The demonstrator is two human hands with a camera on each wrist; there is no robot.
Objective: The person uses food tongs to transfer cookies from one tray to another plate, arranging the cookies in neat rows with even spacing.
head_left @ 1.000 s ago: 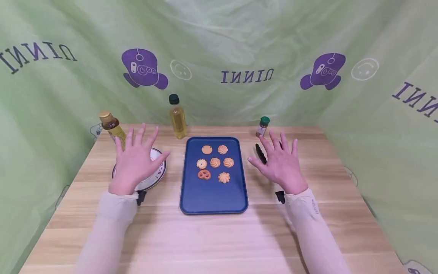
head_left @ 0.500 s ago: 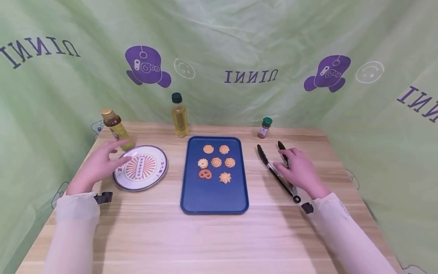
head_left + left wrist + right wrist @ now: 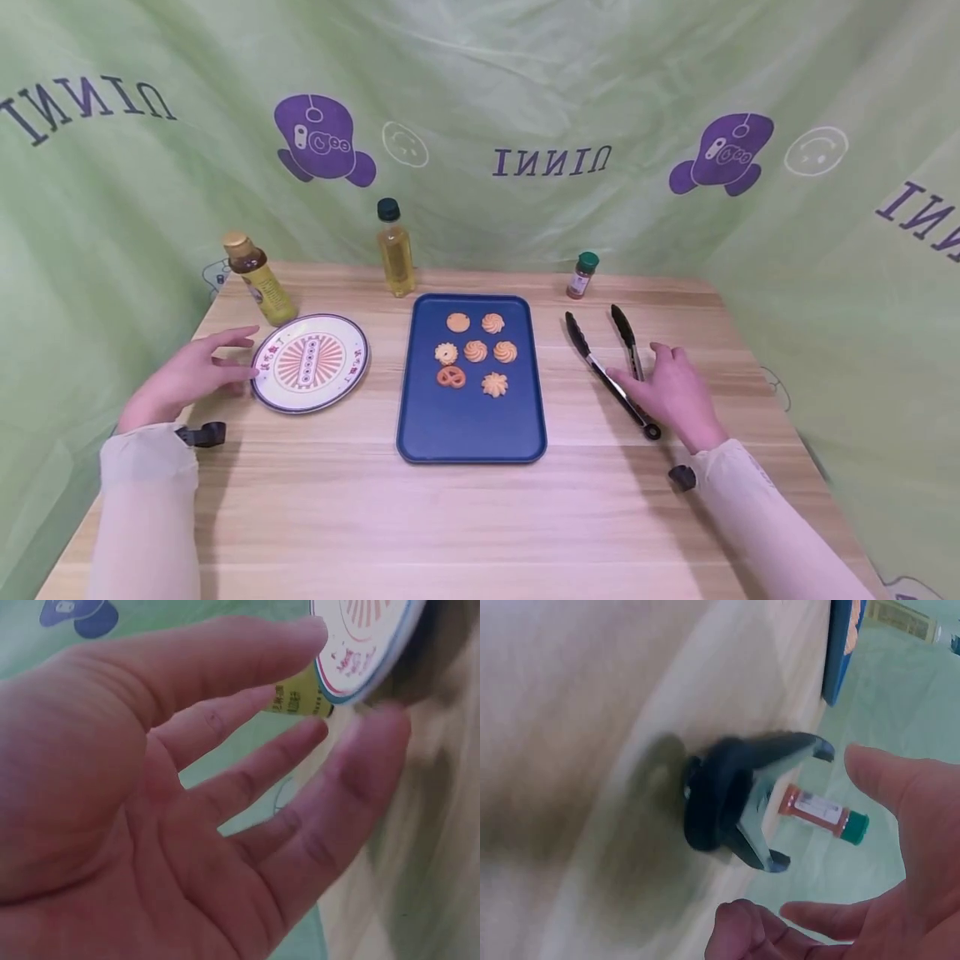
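My left hand (image 3: 187, 373) is at the left rim of a round white plate (image 3: 311, 362) with a red sunburst print and blue edge. In the left wrist view, its thumb and loosely bent fingers stand apart on either side of the plate's rim (image 3: 360, 679), gripping nothing. On the other side, my right hand (image 3: 675, 392) hovers over the right arm of black-and-silver tongs (image 3: 600, 369), which lie spread on the table. The right wrist view shows the tongs (image 3: 718, 791) between the parted thumb and fingers. Nothing is held.
A blue tray (image 3: 472, 433) in the middle carries several cookies, one a pretzel (image 3: 451, 377). A gold-capped bottle (image 3: 264, 287) stands behind the plate. Farther back are an oil bottle (image 3: 395, 258) and a green-capped spice jar (image 3: 582, 279). A green printed cloth (image 3: 480, 100) hangs behind.
Both hands have moved outward from spread-fingered poses and lowered, the left to the plate's left edge, the right beside the tongs. The plate and tongs are now uncovered. The view shifted slightly.
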